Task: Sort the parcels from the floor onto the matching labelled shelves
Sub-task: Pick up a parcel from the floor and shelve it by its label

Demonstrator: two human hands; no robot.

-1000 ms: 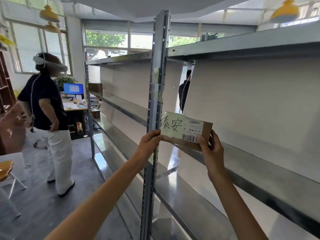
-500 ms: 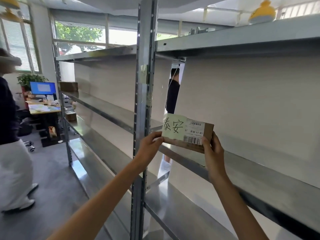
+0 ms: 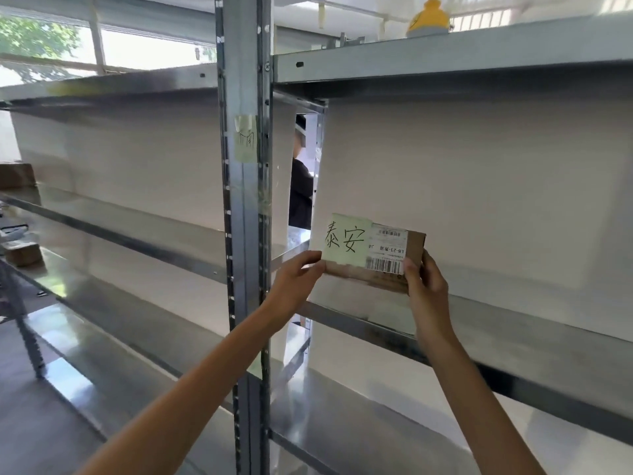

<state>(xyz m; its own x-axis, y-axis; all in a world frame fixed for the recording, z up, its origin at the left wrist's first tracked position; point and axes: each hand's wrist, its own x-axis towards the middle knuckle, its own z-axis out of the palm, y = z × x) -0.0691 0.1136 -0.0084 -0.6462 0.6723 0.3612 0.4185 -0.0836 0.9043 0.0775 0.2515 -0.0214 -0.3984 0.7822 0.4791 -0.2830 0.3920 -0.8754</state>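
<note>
Pinching parcel (image 3: 375, 256), left grip (image 3: 295, 282), right grip (image 3: 425, 286) (fingers curled)

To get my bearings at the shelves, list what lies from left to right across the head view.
cardboard box on the far-left shelf → steel upright → left hand → parcel → right hand

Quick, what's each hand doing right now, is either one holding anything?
Left hand: pinches the left end of the cardboard parcel.
Right hand: grips the parcel's right end.
</note>
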